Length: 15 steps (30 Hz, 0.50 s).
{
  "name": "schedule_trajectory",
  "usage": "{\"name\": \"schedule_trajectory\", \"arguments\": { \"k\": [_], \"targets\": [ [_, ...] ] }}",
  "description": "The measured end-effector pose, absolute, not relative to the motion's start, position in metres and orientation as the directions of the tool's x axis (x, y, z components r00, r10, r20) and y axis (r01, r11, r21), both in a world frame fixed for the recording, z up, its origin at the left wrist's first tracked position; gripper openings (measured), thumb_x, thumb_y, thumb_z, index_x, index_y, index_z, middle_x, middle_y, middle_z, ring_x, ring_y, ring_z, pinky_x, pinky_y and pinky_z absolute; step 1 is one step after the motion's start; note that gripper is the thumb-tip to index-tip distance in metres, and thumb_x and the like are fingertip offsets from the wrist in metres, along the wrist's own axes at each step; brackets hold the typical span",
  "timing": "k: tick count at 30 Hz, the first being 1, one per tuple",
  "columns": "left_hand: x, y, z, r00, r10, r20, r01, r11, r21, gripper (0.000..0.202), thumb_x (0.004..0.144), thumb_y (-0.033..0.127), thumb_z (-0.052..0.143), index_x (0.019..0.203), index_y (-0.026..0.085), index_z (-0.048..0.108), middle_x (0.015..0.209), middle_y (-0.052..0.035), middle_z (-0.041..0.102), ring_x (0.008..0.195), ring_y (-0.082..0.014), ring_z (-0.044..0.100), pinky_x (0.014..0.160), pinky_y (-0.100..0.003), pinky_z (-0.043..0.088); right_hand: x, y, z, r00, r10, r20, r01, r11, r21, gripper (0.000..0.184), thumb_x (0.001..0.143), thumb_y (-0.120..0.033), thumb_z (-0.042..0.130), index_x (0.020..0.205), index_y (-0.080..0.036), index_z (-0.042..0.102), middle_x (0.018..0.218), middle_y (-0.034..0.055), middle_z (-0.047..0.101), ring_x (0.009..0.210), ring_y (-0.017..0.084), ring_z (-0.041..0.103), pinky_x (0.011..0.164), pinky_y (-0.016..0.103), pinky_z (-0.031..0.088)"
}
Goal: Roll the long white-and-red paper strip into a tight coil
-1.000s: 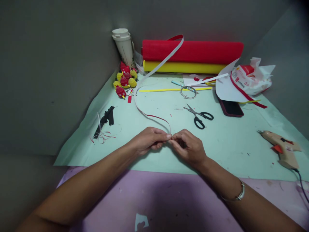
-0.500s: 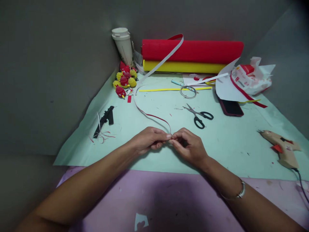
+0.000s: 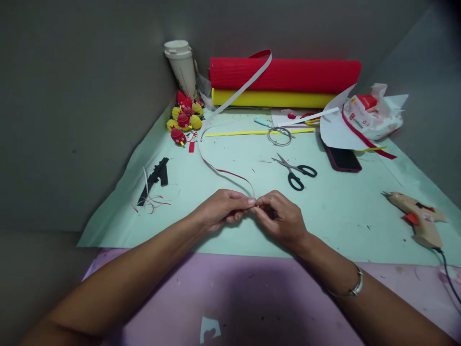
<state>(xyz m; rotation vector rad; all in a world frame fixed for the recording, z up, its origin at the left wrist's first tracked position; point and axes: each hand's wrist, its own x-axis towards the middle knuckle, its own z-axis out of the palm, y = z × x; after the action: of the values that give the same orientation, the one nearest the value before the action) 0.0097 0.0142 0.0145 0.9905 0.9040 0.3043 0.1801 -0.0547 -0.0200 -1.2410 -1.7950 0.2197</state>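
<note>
A long narrow paper strip (image 3: 230,172), red on one face and white on the other, curves across the mat and ends between my fingertips. My left hand (image 3: 227,207) pinches this end between thumb and forefinger. Against it, my right hand (image 3: 279,216) is closed in a pinch at the very tip of the strip. The tip itself is mostly hidden by the fingers. Beyond my right hand lie scissors (image 3: 293,168) with black handles, blades spread, pointing away to the left.
Red (image 3: 284,73) and yellow corrugated rolls (image 3: 273,98) lie at the back, near a lidded cup (image 3: 182,67) and small red and yellow figures (image 3: 184,120). Black scraps (image 3: 154,181) lie left. A phone (image 3: 344,159), tissue pack (image 3: 372,115) and glue gun (image 3: 418,218) are right.
Both hands stay pinched at the strip's end with barely any finger movement. The whole view has shifted very slightly.
</note>
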Motion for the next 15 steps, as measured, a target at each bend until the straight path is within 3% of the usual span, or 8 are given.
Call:
{"name": "schedule_trajectory", "arguments": {
  "k": [15],
  "targets": [
    [0.0030,0.0222,0.0116,0.652,0.576,-0.494,0.264,0.438,0.859,0.024,0.070,0.036,0.077,0.074,0.013,0.070,0.051,0.0039,0.048,0.046,-0.0055,0.038,0.044,-0.020,0.027,0.1837,-0.0549,-0.0201,-0.178,0.848,0.499,0.609,0.493,-0.621,0.004,0.087,-0.024,0.060,0.087,-0.020,0.061,0.075,0.0017,0.062,0.061,0.011,0.055,0.053,0.024,0.045]
  ]
}}
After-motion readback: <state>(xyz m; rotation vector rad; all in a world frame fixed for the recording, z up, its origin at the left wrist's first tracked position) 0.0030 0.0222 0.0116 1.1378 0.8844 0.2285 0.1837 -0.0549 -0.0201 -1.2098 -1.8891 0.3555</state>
